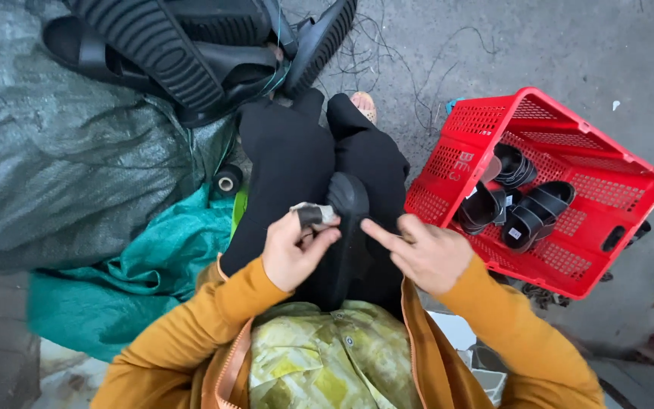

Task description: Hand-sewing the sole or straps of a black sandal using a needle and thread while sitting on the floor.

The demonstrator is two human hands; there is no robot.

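A grey-green woven tarp (54,151) covered the ground at the person's left, with a teal one (138,273) crumpled below it and a bundle of black sandals (191,53) tied with thread at its upper edge. At the right a red plastic crate (615,204) stood tilted on the concrete floor (569,53), holding several finished black sandals (527,208). Across the lap, on black trousers, lay the black sandal (346,227) being worked on, toe pointing away. The left hand (291,254) sat at the sandal's left edge, its fingers (319,241) closed on a small grey-and-black piece (313,215), perhaps a strap end or tag; which one could not be told. The right hand (425,254) rested at the sandal's right edge, holding nothing, its index finger (378,231) stretched out and touching the sole while the others curled loosely. A small black thread spool (228,182) lay beside the left knee. Handled well, the work probably called for the sole to be kept pinned on the lap while the pinched piece was held firmly and squarely.
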